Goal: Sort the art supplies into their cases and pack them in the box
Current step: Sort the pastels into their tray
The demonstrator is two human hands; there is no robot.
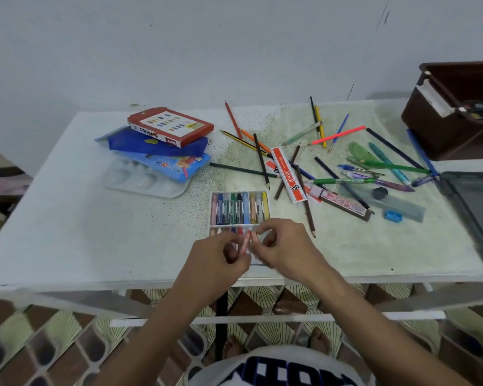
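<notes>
Pastels (239,208) mostly fill their tray (266,194); our left hand (221,257) and right hand (283,246) pinch one more (246,242). Pencils (261,160), pens (354,181), box (441,135) remain.

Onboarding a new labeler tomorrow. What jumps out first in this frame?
Both hands meet at the table's near edge: the left hand and right hand together pinch a pink oil pastel over the open pastel tray, whose far row is full of colours. To the right sprawls a loose pile of pencils and pens, with a brown box at the far right corner.
</notes>
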